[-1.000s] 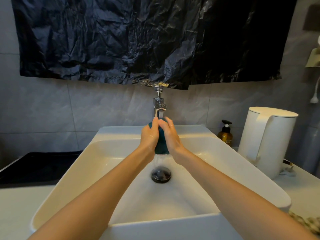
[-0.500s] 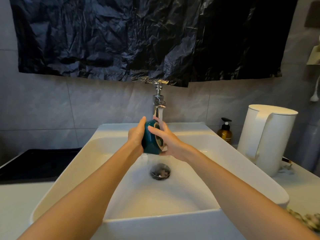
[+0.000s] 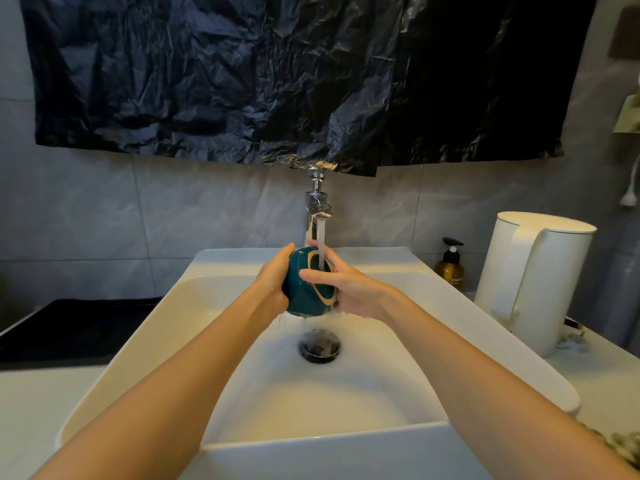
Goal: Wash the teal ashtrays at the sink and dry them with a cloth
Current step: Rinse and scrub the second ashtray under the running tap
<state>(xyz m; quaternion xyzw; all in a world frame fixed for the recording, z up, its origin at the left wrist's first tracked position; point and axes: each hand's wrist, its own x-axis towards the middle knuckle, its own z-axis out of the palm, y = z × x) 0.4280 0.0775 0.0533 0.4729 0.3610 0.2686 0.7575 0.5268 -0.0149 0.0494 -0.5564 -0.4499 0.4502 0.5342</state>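
Observation:
A round teal ashtray [image 3: 300, 295] with a gold rim is held on its side under the running water of the chrome tap [image 3: 318, 209], above the white sink [image 3: 346, 393]. My left hand [image 3: 273, 278] grips its left, outer side with curled fingers. My right hand [image 3: 349, 289] holds the right side, its thumb lying across the front and its fingers behind the gold rim. Water drips from the ashtray onto the dark drain [image 3: 320, 346]. A patterned cloth [image 3: 620, 445] shows at the lower right edge.
A white kettle [image 3: 533, 282] stands right of the sink, with an amber pump bottle [image 3: 449, 268] behind it. A black plastic sheet [image 3: 294, 74] hangs on the tiled wall above the tap. A black cooktop [image 3: 69, 327] lies to the left.
The ashtray has turned from edge-on to show its gold-rimmed opening toward the right. Both hands have lowered a little with it under the water stream.

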